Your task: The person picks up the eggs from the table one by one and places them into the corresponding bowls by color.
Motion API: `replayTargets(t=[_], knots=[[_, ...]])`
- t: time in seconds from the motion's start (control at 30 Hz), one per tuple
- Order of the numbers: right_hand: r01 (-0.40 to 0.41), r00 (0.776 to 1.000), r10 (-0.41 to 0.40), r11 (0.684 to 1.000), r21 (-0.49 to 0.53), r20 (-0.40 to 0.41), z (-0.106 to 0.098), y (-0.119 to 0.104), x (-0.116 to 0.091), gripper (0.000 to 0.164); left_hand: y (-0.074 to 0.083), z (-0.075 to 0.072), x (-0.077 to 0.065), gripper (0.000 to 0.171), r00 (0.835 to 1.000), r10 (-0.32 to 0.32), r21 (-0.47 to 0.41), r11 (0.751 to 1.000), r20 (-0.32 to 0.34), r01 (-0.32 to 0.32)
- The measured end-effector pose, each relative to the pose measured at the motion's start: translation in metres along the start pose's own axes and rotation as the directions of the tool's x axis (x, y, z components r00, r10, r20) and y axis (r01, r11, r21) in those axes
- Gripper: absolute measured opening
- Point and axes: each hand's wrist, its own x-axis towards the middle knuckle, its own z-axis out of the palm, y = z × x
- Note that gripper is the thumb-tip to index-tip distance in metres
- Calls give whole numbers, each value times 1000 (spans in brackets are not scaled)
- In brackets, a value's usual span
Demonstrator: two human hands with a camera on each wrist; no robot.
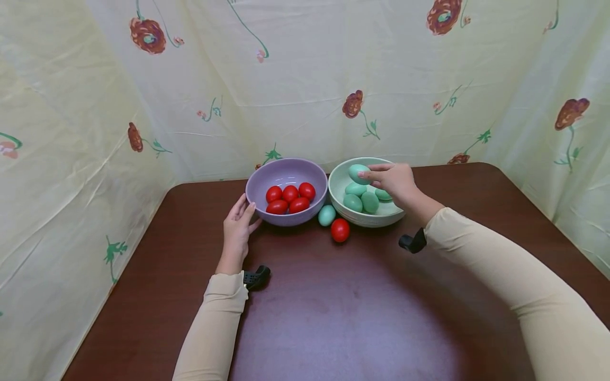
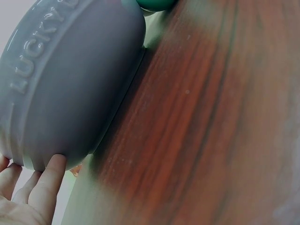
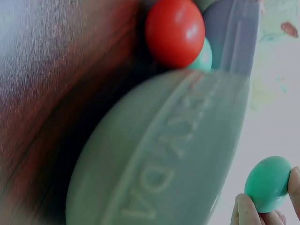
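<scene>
My right hand (image 1: 396, 182) pinches a green egg (image 3: 268, 183) between thumb and fingertips, over the pale green bowl (image 1: 355, 214). Several more green eggs (image 1: 369, 201) lie inside that bowl. On the left, a purple bowl (image 1: 286, 168) holds several red eggs (image 1: 290, 193). Against its left side rests my left hand (image 1: 235, 227), its fairly straight fingers (image 2: 50, 180) touching the outer wall. In front of the gap between the bowls, a light green egg (image 1: 326, 215) and a red egg (image 1: 340, 230) lie on the table.
The dark brown wooden table (image 1: 329, 312) extends toward me. Behind and beside it hangs a pale curtain (image 1: 305, 79) printed with flowers. Both bowls stand side by side close to the table's back edge. A black wrist strap piece (image 1: 257, 278) sticks out from the left sleeve.
</scene>
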Motion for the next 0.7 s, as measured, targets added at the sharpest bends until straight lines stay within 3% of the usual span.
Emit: replayTargets(t=[0.27,0.7], knots=[[-20,998,21,1000,7,-56,-8,7,21,60,-1,1,1,59,1000,-5,-5,1000,-8,5],[59,985,-90,978,-201,-149,-1,23,40,54,-1,-1,2,58,1000,-2,-4,1000,-3,2]])
